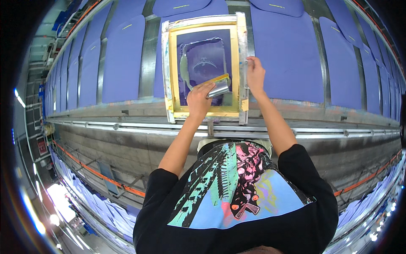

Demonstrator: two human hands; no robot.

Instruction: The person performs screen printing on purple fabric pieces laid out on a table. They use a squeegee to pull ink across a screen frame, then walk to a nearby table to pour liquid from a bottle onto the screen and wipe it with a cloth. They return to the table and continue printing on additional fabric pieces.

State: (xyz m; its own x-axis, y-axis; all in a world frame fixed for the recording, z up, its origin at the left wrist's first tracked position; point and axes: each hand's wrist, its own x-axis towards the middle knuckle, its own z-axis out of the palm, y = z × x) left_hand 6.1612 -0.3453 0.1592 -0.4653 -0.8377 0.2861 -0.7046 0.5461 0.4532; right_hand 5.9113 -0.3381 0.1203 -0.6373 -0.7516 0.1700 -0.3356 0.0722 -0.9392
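A screen-printing frame [166,51], edged with yellow tape and smudged with paint, lies on a purple fabric panel. My left hand [201,99] is closed around the metal handle of a squeegee [219,88], whose yellow blade rests tilted on the mesh in the lower part of the screen. Pale ink [184,70] sits in a thick streak along the mesh's left side. A light, curved printed design [204,63] shows in the middle of the screen. At the frame's right side, my right hand [256,75] has its fingers closed on the rail; the fingertips are partly hidden.
More purple fabric panels [287,55] lie in a row along the long table, left and right of the frame. A metal rail [160,128] runs along the table's near edge, in front of my body. Behind me is another row of purple panels [105,203] with an orange bar [101,171].
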